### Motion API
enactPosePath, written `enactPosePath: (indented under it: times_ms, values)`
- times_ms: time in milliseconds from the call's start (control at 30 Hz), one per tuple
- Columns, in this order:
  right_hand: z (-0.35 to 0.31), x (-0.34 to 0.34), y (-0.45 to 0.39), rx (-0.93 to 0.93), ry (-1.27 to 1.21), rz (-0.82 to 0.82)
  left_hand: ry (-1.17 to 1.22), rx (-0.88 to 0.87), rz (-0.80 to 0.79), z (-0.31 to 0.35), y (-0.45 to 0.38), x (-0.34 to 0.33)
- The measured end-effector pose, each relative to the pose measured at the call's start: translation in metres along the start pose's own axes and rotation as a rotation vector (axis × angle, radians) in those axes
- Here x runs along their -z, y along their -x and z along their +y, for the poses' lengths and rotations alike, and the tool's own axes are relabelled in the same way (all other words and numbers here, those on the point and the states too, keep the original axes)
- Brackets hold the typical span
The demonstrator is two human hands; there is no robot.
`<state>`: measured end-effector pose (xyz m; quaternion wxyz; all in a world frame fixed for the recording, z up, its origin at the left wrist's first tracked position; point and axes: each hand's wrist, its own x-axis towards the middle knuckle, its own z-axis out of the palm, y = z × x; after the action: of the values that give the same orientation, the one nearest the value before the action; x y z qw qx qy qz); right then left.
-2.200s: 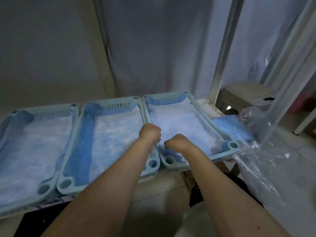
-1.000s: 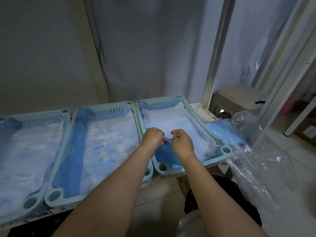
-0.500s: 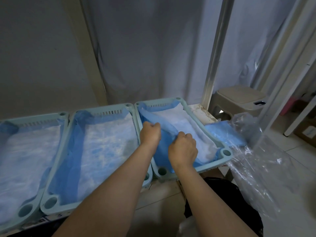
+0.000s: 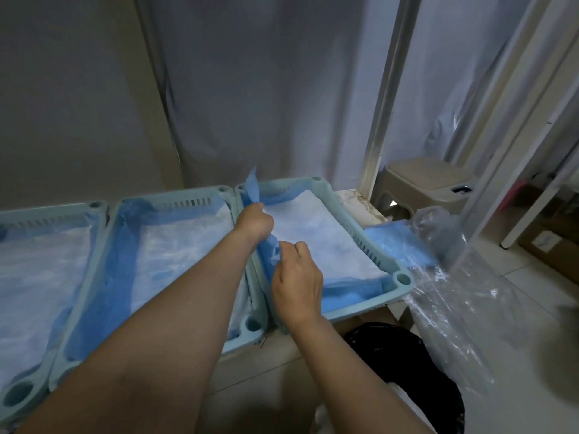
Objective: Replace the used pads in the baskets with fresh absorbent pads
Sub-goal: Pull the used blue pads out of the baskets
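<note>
Two bare forearms reach in from the bottom edge, with no sleeves showing anywhere along them. The left hand (image 4: 253, 221) and right hand (image 4: 297, 286) are bare too: no gloves, rings, watch or wristband on the parts seen.

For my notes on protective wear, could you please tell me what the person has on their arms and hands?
Nothing: the left hand and right hand are bare, without gloves, rings, watch or wristband. Both forearms are uncovered as far as the frame shows, and no sleeve is in view.
</note>
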<state>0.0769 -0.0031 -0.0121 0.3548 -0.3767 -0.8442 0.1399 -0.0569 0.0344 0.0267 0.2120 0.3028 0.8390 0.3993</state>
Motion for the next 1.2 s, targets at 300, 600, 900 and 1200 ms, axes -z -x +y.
enactPosePath:
  times_ms: [300, 600, 900, 1200]
  values:
    - [-0.055, -0.014, 0.018, 0.152, -0.136, -0.142, -0.519, 0.020, 0.164, -0.040, 0.017, 0.066]
    - [-0.100, -0.032, 0.043, 0.358, -0.212, -0.374, -0.530, 0.175, 0.231, -0.101, 0.035, 0.117]
    - [-0.110, -0.053, 0.053, 0.362, -0.179, -0.669, -0.597, 0.241, 0.094, -0.158, 0.039, 0.120]
    - [-0.094, -0.057, 0.039, 0.179, -0.136, -0.879, -0.726, 0.319, -0.062, -0.164, 0.051, 0.111]
